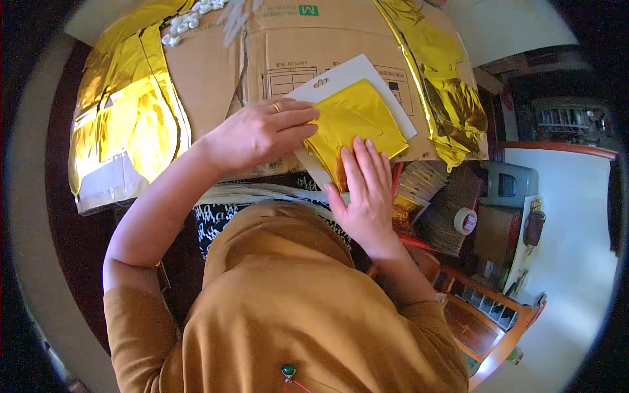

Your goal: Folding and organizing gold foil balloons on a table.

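Observation:
A folded gold foil piece lies on a white card with a hang hole, near the front edge of the cardboard. Coming from the left, my left hand has its fingers together and bent at the foil's left edge, closed on that edge; its thumb is hidden. A ring sits on one finger. My right hand rests flat on the foil's near right part, fingers stretched out and thumb apart. The card's lower corner sticks out over the cardboard's front edge.
Loose gold foil sheets drape over the flattened cardboard at left and right. White bead-like pieces lie at the far left. Stacked cards, a tape roll and a wooden chair stand at right.

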{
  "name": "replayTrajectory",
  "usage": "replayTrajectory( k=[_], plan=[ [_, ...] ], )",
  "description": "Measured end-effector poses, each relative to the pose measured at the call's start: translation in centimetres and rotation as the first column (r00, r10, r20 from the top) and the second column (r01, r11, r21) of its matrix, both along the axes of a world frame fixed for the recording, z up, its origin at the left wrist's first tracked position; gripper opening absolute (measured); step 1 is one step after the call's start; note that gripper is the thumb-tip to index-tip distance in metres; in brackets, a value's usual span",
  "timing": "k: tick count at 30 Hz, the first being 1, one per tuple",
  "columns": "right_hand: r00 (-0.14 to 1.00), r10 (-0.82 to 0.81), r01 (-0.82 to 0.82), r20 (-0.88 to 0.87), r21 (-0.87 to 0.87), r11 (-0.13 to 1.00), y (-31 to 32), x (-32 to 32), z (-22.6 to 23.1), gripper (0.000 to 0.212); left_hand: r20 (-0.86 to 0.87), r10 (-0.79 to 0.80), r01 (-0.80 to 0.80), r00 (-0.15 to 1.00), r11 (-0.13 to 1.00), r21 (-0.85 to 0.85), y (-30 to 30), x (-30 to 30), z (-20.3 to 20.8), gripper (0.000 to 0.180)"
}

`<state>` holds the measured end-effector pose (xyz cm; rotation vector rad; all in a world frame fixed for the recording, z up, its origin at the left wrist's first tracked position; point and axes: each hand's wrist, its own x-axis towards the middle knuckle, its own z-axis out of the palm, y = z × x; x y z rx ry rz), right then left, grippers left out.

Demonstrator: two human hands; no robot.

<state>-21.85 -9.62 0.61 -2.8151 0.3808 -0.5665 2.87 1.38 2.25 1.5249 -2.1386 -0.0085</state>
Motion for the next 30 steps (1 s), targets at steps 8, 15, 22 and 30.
replayTrajectory(
  k=[8,15,22,30],
  plan=[
    [0.997,0.065,-0.067,0.032,0.043,0.997,-0.9,-0.1,-0.1,0.063,0.066,0.014,-0.009,0.998,0.997,-0.076,0.4,0.6,-1.0,0.037],
    [0.991,0.121,-0.118,-0.052,0.058,0.991,-1.6,-0.7,0.5,0.063,0.217,-0.011,0.045,0.976,0.987,-0.152,0.2,0.3,-0.6,0.042],
    [0.989,0.148,-0.147,-0.008,0.059,0.987,-1.0,-0.3,-0.2,0.061,0.271,-0.005,0.047,0.963,0.988,-0.149,0.4,-0.1,-1.0,0.04],
    [0.981,0.148,-0.169,0.128,0.174,0.97,-1.7,0.6,-0.3,0.052,0.274,0.07,-0.014,0.959,0.979,-0.203,0.7,0.2,-1.5,0.036]
  ],
)
